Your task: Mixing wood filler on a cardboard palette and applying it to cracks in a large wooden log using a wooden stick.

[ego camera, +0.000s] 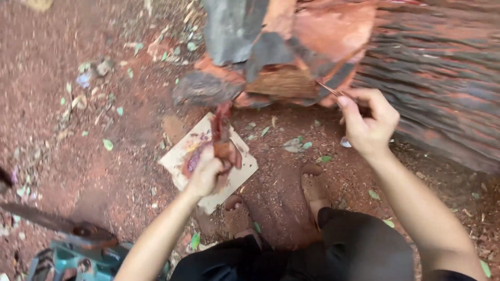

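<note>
My left hand [211, 169] is closed around the handle of a reddish-stained tool [221, 125] that points up from it, above a stained square of cardboard [242, 169] on the ground. My right hand [367, 122] is pinched on a thin stick [329, 89] whose tip touches the cut face of a big reddish log [323, 31]. Grey bark pieces [208, 88] hang at the log's lower left. My two sandalled feet [312, 187] rest on the red earth below the log.
A chainsaw [67, 244] with a teal body and long bar lies at the lower left. Red soil [78, 140] is strewn with leaves and wood chips. The furrowed log trunk [442, 78] fills the upper right.
</note>
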